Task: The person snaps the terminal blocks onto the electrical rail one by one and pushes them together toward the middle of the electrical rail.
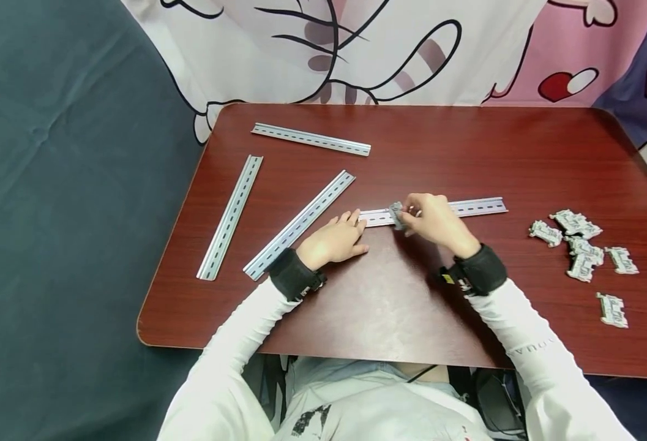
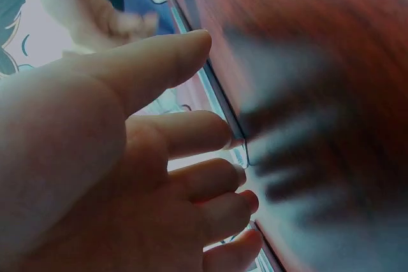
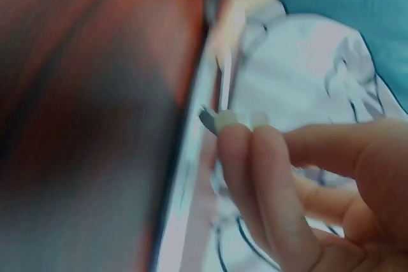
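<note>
A slotted metal DIN rail (image 1: 478, 207) lies crosswise on the table in front of the person. The left hand (image 1: 334, 241) lies at the rail's left end, its fingers (image 2: 197, 132) extended and fingertips touching there. Over the rail, the right hand (image 1: 436, 222) pinches a small grey plastic DIN-rail clip (image 1: 396, 214) between thumb and fingers. In the right wrist view only a dark edge of the clip (image 3: 208, 120) shows past the fingertips; whether it is seated on the rail I cannot tell.
Three more slotted rails lie to the left: an upright one (image 1: 229, 217), a slanted one (image 1: 301, 223) and one at the back (image 1: 311, 139). Several loose grey clips (image 1: 582, 257) are scattered at the right. A patterned cloth (image 1: 411, 55) hangs behind the table (image 1: 367, 306).
</note>
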Tool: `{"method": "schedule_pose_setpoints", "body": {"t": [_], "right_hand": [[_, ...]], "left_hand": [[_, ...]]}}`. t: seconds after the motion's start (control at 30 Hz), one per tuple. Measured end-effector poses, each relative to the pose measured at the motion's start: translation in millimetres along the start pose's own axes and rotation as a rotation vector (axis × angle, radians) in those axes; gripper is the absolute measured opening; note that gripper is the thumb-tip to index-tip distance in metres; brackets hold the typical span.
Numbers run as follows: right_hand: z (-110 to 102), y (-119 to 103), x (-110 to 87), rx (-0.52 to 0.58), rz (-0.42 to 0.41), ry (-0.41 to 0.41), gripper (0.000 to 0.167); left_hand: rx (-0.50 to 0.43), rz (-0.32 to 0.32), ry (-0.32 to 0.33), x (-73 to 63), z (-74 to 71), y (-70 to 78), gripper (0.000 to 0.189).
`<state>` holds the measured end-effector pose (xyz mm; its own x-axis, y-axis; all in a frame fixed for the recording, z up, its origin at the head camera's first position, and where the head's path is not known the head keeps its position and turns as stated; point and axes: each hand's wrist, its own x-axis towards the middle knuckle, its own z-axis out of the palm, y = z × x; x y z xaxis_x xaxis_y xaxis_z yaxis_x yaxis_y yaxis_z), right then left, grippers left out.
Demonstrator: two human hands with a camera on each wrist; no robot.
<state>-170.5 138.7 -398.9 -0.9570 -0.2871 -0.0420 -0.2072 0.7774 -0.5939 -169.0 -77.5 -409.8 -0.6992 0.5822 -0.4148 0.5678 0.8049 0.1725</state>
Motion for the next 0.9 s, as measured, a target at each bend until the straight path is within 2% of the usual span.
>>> {"method": "schedule_pose_setpoints", "body": {"t": [0.1, 0.2, 0.5, 0.77, 0.9], "right_hand": [[13, -12, 15.8, 0.020, 0.011, -0.012, 0.013], [21, -21, 23.4, 0.030, 0.026, -0.005, 0.012], [34, -34, 22.7, 0.042, 0.019, -0.004, 0.008], [38, -40, 27.7, -0.033, -0.041, -0.007, 0.011], [35, -39, 29.3, -0.066, -0.011, -0.016, 0.014]], "left_hand": [[0.017, -0.001, 0.019, 0.6, -0.6, 2.5, 0.068], [0.014, 0.009, 0.026, 0.1, -1.1, 4.2, 0.067], [0.012, 0.004, 0.044, -9.1, 2.1, 6.1, 0.063], [0.041, 0.029, 0.087, -11.7, 2.5, 1.5, 0.061], [0.032, 0.048, 0.095, -10.5, 0.2, 0.6, 0.059]]}}
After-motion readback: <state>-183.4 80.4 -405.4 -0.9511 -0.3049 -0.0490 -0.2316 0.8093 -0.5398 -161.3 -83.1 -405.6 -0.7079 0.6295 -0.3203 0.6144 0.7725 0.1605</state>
